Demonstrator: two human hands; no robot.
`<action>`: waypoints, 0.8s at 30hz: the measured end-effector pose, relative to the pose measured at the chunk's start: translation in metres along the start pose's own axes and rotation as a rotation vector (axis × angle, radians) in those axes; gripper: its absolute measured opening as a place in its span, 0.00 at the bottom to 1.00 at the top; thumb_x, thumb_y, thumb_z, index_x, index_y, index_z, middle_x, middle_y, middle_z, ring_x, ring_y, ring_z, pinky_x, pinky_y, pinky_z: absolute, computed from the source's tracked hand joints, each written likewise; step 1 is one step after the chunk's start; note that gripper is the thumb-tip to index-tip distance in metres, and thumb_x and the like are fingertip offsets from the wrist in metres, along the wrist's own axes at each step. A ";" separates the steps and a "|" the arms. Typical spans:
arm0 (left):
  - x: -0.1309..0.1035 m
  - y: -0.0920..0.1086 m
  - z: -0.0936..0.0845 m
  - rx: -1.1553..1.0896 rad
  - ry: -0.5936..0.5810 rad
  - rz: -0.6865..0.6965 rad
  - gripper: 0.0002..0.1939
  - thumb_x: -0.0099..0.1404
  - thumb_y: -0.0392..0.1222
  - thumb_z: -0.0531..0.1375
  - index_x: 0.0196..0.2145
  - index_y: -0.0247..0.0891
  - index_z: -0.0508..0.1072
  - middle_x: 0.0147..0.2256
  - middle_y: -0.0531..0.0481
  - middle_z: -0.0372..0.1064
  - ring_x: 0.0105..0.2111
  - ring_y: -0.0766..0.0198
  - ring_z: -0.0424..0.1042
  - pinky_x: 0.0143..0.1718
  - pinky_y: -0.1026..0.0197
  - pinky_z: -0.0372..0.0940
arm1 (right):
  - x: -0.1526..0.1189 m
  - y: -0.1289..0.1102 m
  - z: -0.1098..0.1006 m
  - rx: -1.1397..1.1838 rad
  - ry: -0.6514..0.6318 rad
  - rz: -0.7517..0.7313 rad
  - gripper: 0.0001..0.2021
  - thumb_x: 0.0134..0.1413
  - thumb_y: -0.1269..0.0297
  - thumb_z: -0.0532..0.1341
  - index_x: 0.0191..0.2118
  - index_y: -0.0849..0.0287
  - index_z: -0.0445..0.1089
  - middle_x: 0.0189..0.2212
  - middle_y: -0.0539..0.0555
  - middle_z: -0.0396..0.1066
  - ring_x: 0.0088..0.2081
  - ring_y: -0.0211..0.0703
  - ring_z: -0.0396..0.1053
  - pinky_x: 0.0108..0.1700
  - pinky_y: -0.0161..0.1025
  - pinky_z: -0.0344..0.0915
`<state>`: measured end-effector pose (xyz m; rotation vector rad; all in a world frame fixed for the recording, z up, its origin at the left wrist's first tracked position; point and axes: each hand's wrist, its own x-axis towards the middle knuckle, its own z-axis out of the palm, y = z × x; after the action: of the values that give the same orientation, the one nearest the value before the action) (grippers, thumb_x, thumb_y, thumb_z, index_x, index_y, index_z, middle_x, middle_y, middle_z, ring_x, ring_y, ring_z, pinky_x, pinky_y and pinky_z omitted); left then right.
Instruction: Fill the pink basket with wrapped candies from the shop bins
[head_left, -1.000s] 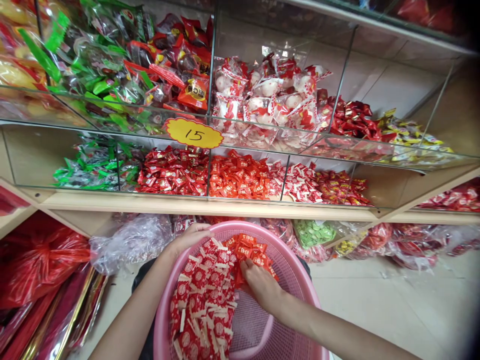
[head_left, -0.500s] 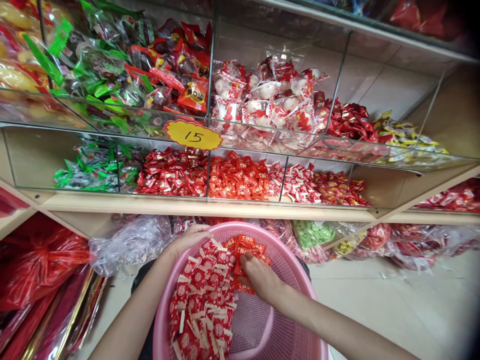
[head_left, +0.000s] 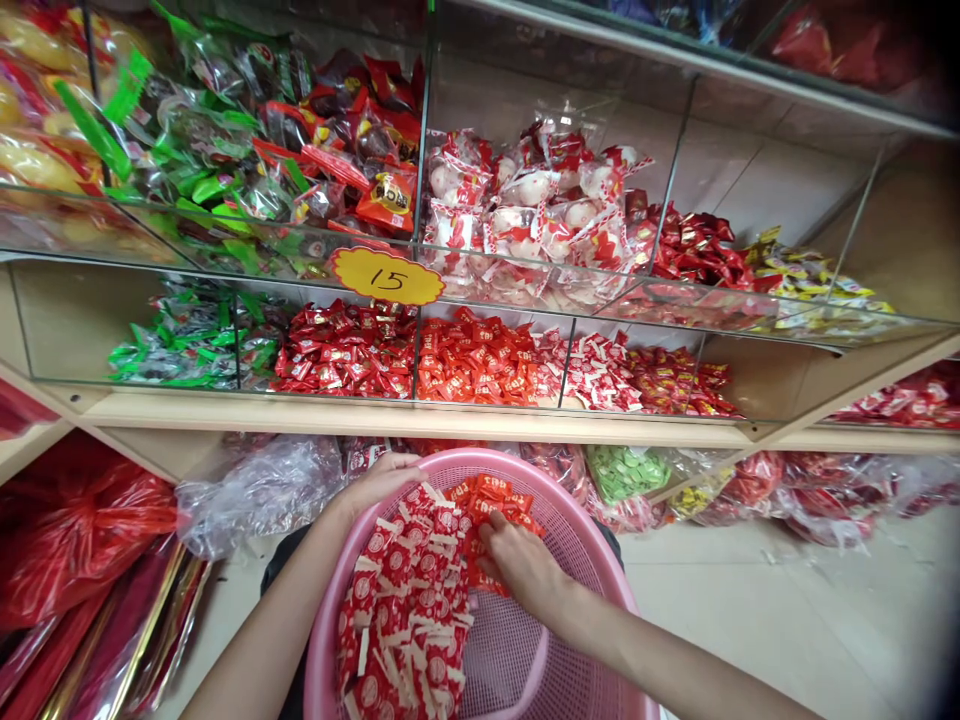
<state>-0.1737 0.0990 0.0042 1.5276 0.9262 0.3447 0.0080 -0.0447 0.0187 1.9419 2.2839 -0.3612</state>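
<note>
- Pale floor (head_left: 735,590) shows right of the pink basket (head_left: 585,540), whose bottom shows in the middle.
- Left hand (head_left: 384,477) is on the back left rim; I can't tell if it grips.
- Right hand (head_left: 525,566) bends over orange packets (head_left: 491,492) inside; I can't tell if it pinches one.
- Red-and-white packets (head_left: 409,610) pile up on the basket's left.
- Wooden shelf edge (head_left: 262,412) runs just past the far rim.

The left hand (head_left: 384,480) is holding a pink basket (head_left: 592,560). The right hand (head_left: 525,568) is touching orange packets (head_left: 489,492), which are lying beside red-and-white packets (head_left: 409,590) inside.
</note>
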 end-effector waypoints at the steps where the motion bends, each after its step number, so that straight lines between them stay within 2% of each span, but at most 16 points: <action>1: 0.000 0.000 0.000 0.012 0.002 0.012 0.16 0.50 0.49 0.56 0.31 0.34 0.72 0.26 0.52 0.69 0.25 0.65 0.66 0.27 0.65 0.58 | 0.000 0.002 -0.009 0.030 0.025 -0.009 0.06 0.49 0.68 0.56 0.34 0.64 0.66 0.34 0.58 0.66 0.29 0.40 0.68 0.30 0.34 0.63; 4: 0.001 0.000 -0.001 0.051 0.018 0.054 0.14 0.50 0.48 0.56 0.27 0.33 0.72 0.26 0.52 0.69 0.28 0.64 0.66 0.30 0.65 0.58 | 0.007 0.014 -0.055 0.133 0.149 -0.081 0.09 0.50 0.61 0.55 0.29 0.62 0.65 0.29 0.55 0.67 0.27 0.38 0.66 0.30 0.33 0.60; 8: 0.001 0.001 -0.001 0.044 0.037 0.057 0.13 0.49 0.48 0.56 0.26 0.34 0.72 0.25 0.52 0.68 0.28 0.64 0.65 0.30 0.65 0.57 | 0.037 0.040 -0.126 0.147 0.382 -0.163 0.09 0.54 0.65 0.51 0.32 0.63 0.66 0.28 0.54 0.68 0.29 0.35 0.64 0.32 0.31 0.56; 11: 0.001 0.002 0.000 0.039 0.027 0.051 0.13 0.49 0.47 0.56 0.26 0.34 0.72 0.25 0.53 0.68 0.28 0.65 0.65 0.31 0.65 0.56 | 0.067 0.063 -0.155 0.061 0.457 -0.148 0.09 0.52 0.68 0.52 0.32 0.64 0.68 0.29 0.55 0.69 0.31 0.36 0.64 0.34 0.31 0.55; 14: 0.001 0.001 -0.002 0.049 0.019 0.069 0.13 0.50 0.46 0.56 0.27 0.34 0.72 0.25 0.53 0.68 0.28 0.65 0.64 0.31 0.65 0.56 | 0.089 0.082 -0.163 0.003 0.354 -0.124 0.08 0.50 0.68 0.54 0.32 0.63 0.69 0.29 0.54 0.70 0.31 0.36 0.65 0.33 0.30 0.55; 18: 0.001 0.000 -0.003 0.024 0.003 0.062 0.13 0.51 0.45 0.56 0.29 0.33 0.72 0.26 0.53 0.67 0.27 0.65 0.64 0.29 0.66 0.56 | 0.097 0.093 -0.162 -0.046 0.147 -0.135 0.08 0.47 0.66 0.57 0.31 0.62 0.71 0.28 0.54 0.71 0.32 0.37 0.66 0.34 0.30 0.56; 24: 0.004 -0.006 -0.002 -0.006 -0.003 0.048 0.13 0.51 0.44 0.55 0.30 0.33 0.72 0.25 0.54 0.67 0.25 0.67 0.63 0.28 0.66 0.55 | 0.092 0.086 -0.161 -0.164 0.118 -0.081 0.09 0.47 0.62 0.58 0.31 0.62 0.71 0.31 0.58 0.71 0.36 0.42 0.67 0.36 0.32 0.58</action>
<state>-0.1745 0.1029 -0.0019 1.5468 0.8862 0.3789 0.0873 0.0972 0.1422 1.8414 2.3847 -0.0646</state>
